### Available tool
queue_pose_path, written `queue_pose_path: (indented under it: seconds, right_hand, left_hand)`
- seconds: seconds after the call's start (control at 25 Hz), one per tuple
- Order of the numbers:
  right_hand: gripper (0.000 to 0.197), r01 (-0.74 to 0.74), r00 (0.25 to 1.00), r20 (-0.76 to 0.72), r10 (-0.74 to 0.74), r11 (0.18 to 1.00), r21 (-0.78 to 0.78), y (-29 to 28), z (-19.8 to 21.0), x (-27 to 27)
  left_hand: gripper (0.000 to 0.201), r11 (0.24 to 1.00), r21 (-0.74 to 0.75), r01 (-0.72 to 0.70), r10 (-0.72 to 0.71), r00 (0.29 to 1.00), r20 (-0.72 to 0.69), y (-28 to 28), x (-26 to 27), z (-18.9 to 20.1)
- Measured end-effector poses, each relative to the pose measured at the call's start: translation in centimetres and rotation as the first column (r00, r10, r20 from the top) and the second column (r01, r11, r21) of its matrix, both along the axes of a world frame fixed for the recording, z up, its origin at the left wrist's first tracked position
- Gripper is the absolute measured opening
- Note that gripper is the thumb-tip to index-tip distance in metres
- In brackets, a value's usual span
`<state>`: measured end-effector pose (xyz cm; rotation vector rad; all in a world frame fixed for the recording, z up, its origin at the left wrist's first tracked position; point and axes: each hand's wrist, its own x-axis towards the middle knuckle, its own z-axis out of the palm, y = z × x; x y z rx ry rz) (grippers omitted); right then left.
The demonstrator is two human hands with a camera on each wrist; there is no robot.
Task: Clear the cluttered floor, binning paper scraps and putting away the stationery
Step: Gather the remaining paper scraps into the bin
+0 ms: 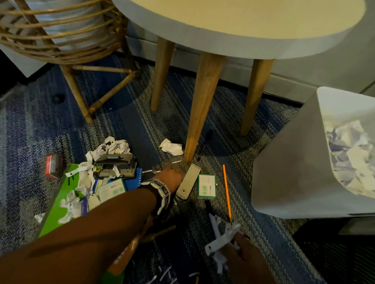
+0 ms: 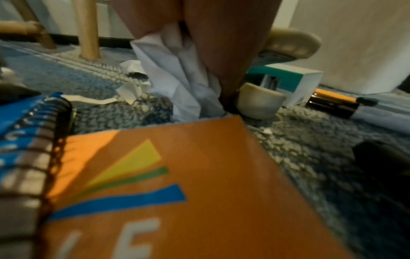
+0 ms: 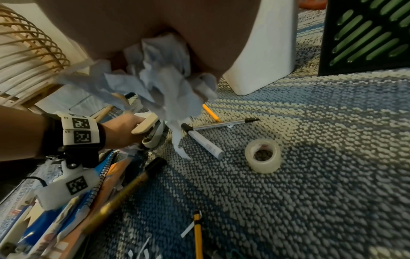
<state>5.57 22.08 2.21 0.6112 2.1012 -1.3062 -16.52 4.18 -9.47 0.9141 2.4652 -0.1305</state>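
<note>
My left hand (image 1: 173,175) reaches across low to the carpet and pinches a white paper scrap (image 2: 184,82) between its fingers (image 2: 224,43), right beside a beige stapler (image 1: 188,182). My right hand (image 1: 241,246) hovers lower right, gripping a bunch of crumpled paper strips (image 1: 220,240), also seen as paper strips (image 3: 159,84) in the right wrist view. A white bin (image 1: 293,168) holding crumpled paper stands tilted at the right. More crumpled paper (image 1: 171,147) lies by the table leg, and another crumpled wad (image 1: 112,148) lies by a black hole punch (image 1: 116,164).
An orange pencil (image 1: 227,190), a green-white box (image 1: 206,186), a tape roll (image 3: 262,156), a pen (image 3: 221,123) and a marker (image 3: 204,142) lie on the carpet. Notebooks and a green folder (image 1: 57,202) are piled at the left. Table legs (image 1: 199,121) and a rattan chair (image 1: 58,29) stand behind. A black crate (image 3: 366,35) sits at the right.
</note>
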Motion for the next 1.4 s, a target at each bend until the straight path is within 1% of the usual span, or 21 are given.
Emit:
queue_pose_path:
  seconds: [0.08,0.2,0.32,0.36,0.44,0.56,0.64,0.68,0.72,0.76,0.84,0.88,0.96,1.04,1.08,1.12,1.2,1.24,1.32,1.36,1.4]
  right_hand:
    - [0.066,-0.058,0.998,-0.041,0.057,0.998,-0.024,0.2,1.7,-0.2]
    - [0.019,-0.153,0.958,-0.241,0.153,0.988,0.020,1.6,7.6,-0.9]
    - [0.026,-0.206,0.869,-0.423,0.255,0.965,0.160,4.1,13.8,-2.1]
    - [0.024,-0.175,0.845,-0.474,0.248,0.966,0.193,5.2,15.7,-2.6]
    - [0.020,-0.011,0.800,-0.584,0.136,0.977,0.212,7.9,19.0,-3.0]
    - [0.019,0.257,0.687,-0.713,-0.138,0.965,0.061,12.1,21.9,-4.0]
    - [0.024,0.391,0.631,-0.734,-0.250,0.920,0.023,14.3,22.3,-5.8]
    - [0.022,0.444,0.628,-0.734,-0.259,0.894,0.063,15.1,22.0,-7.1]
    - [0.023,0.461,0.660,-0.716,-0.228,0.875,0.146,15.5,21.4,-8.2]
    - [0.023,0.435,0.727,-0.666,-0.169,0.864,0.256,16.1,20.7,-9.0]
    - [0.015,0.312,0.864,-0.502,-0.046,0.831,0.460,17.0,18.1,-9.8]
    - [0.017,0.258,0.898,-0.439,-0.007,0.818,0.515,17.2,16.8,-9.7]
    - [0.042,0.272,0.884,-0.468,-0.023,0.839,0.472,17.5,16.2,-9.1]
    - [0.063,0.374,0.780,-0.609,-0.143,0.887,0.271,17.6,17.5,-8.7]
    - [0.066,0.405,0.734,-0.645,-0.211,0.899,0.167,17.8,18.2,-8.6]
    - [0.065,0.420,0.703,-0.662,-0.258,0.903,0.094,18.2,18.6,-8.3]
    - [0.058,0.455,0.649,-0.699,-0.300,0.889,0.041,19.0,19.2,-7.6]
    - [0.055,0.465,0.626,-0.721,-0.299,0.885,0.036,19.3,19.5,-7.0]
    - [0.058,0.440,0.604,-0.750,-0.268,0.897,0.034,19.5,20.4,-5.9]
    - [0.062,0.407,0.608,-0.764,-0.216,0.911,0.065,19.5,21.2,-5.4]
    - [0.068,0.354,0.618,-0.774,-0.134,0.927,0.123,19.4,21.8,-5.3]
  left_hand:
    - [0.034,0.998,0.014,-0.057,0.056,0.997,0.052,-0.5,-0.1,0.8]
    - [0.028,0.978,-0.029,-0.206,0.208,0.975,0.077,-1.5,-0.3,3.9]
    - [0.031,0.975,-0.022,-0.219,0.220,0.975,0.024,-1.5,-0.1,9.8]
    - [0.032,0.977,0.010,-0.214,0.214,0.977,0.014,-1.1,0.0,12.3]
    - [0.025,0.979,0.084,-0.188,0.186,0.982,0.029,0.4,0.6,17.7]
    - [0.016,0.931,0.336,-0.140,0.109,0.988,0.110,3.0,2.7,25.9]
    - [0.011,0.800,0.568,-0.194,0.085,0.974,0.212,5.7,4.7,31.3]
    - [0.009,0.695,0.678,-0.241,0.083,0.963,0.257,7.2,5.3,33.4]
    - [0.008,0.569,0.769,-0.294,0.095,0.951,0.293,8.8,5.6,34.9]
    - [0.008,0.434,0.834,-0.342,0.119,0.939,0.323,10.8,5.6,35.8]
    - [0.012,0.212,0.895,-0.392,0.184,0.915,0.358,14.9,5.5,36.9]
    - [0.012,0.151,0.902,-0.404,0.212,0.905,0.369,17.0,5.4,37.1]
    - [0.016,0.098,0.899,-0.427,0.252,0.884,0.393,20.7,4.9,37.0]
    - [0.031,0.068,0.897,-0.438,0.299,0.866,0.400,23.2,4.1,36.0]
    - [0.031,0.061,0.894,-0.444,0.329,0.855,0.402,24.2,3.7,35.3]
    - [0.025,0.055,0.886,-0.461,0.353,0.839,0.414,25.1,3.4,34.5]
    - [0.015,0.059,0.860,-0.507,0.367,0.812,0.454,26.2,3.8,33.2]
    - [0.021,0.088,0.843,-0.531,0.354,0.807,0.472,26.6,4.2,32.6]
    - [0.046,0.254,0.789,-0.560,0.278,0.823,0.495,27.0,5.0,31.4]
    - [0.055,0.335,0.755,-0.564,0.199,0.825,0.528,27.1,5.3,31.0]
    - [0.058,0.377,0.723,-0.579,0.098,0.801,0.591,27.1,5.6,30.9]
